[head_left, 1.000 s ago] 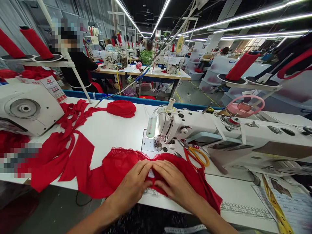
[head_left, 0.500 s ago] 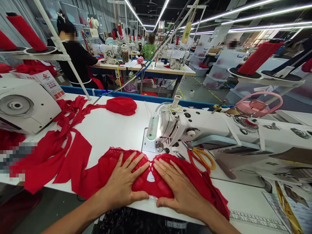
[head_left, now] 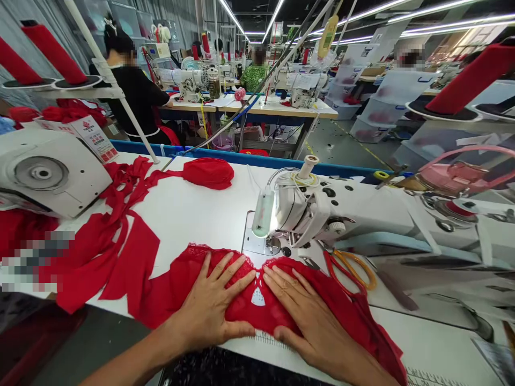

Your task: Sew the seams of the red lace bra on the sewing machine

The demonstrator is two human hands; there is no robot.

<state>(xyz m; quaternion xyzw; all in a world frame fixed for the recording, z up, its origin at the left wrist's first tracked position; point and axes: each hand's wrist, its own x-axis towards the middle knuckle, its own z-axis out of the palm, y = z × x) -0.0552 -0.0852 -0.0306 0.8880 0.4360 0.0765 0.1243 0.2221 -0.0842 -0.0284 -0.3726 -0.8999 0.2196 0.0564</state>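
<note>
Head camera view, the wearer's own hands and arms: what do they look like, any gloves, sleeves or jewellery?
The bare five-fingered left hand and bare five-fingered right hand wear no gloves, and I see no rings. No watch, bracelet or sleeve shows on the bare left forearm or bare right forearm; both run out of the picture. Nail details are too small to tell.

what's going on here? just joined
A person has both hands spread flat on a red lace-edged bra, left hand and right hand on either side of its small central opening. The bra lies on the white table, in front of the sewing machine's needle area. Scissors lie beside the machine.
</note>
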